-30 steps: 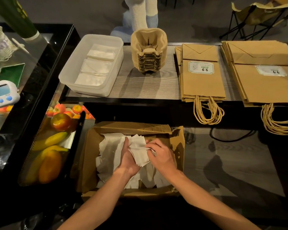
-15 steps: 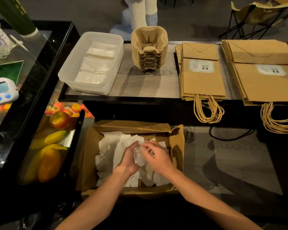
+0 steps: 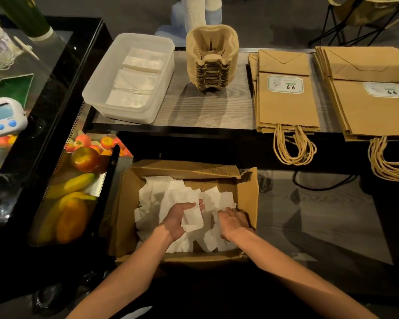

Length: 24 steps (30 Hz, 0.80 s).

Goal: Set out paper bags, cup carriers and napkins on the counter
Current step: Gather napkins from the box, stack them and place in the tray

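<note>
Both hands are down in an open cardboard box (image 3: 248,196) full of loose white napkins (image 3: 157,199). My left hand (image 3: 179,217) holds a small folded stack of napkins (image 3: 192,218) against its palm. My right hand (image 3: 233,221) reaches into the pile at the box's right side, fingers curled down among the napkins. On the counter beyond stand a clear plastic tub (image 3: 101,88) with three napkin stacks, a stack of cup carriers (image 3: 211,58), and two piles of brown paper bags (image 3: 286,102) (image 3: 373,111).
A display case with fruit (image 3: 78,180) sits left of the box. A white timer (image 3: 2,116) rests on the black glass counter at far left. A black cable (image 3: 320,185) lies on the lower shelf right of the box. Bag handles hang over the counter's front edge.
The hands have come apart. My left hand keeps the napkin stack, and my right hand has moved right and down into the pile.
</note>
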### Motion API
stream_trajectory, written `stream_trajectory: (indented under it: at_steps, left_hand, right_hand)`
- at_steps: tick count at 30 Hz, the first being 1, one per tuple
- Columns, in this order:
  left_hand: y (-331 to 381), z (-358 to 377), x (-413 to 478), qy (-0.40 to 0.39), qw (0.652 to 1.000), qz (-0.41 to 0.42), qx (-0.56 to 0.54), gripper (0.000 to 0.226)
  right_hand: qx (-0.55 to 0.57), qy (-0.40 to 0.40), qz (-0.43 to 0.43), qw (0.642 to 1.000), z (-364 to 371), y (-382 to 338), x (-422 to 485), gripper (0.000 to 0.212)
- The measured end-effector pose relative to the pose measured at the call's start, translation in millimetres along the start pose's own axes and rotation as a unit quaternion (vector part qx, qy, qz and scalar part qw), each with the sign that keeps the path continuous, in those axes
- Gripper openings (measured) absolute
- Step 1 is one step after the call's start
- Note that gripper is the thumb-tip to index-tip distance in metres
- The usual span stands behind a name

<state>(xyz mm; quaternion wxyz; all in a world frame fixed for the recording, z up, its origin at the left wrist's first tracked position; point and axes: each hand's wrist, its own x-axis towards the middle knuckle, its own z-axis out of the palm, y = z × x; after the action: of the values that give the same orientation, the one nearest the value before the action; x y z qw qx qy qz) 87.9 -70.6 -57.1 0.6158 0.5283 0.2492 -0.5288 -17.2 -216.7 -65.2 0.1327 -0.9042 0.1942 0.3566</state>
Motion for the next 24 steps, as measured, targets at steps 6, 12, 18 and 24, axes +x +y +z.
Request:
stream_trajectory:
  at_steps: [6, 12, 18, 24]
  left_hand:
    - [-5, -6, 6, 0.018, 0.999, -0.001, 0.026, 0.031]
    - [-6, -5, 4, 0.026, 0.995, 0.002, 0.094, 0.032]
    - [-1, 5, -5, -0.028, 0.997, 0.032, 0.060, 0.044]
    - [6, 6, -15, -0.096, 0.994, 0.046, 0.004, 0.071]
  right_hand:
    - [-0.009, -0.022, -0.042, 0.999, -1, 5, -6, 0.040]
    - [0.252, -0.043, -0.099, 0.962, -46, 7, -12, 0.007]
    - [0.381, -0.033, -0.168, 0.909, -88, 1, -14, 0.007]
    - [0.252, 0.069, -0.165, 0.951, -85, -16, -13, 0.029]
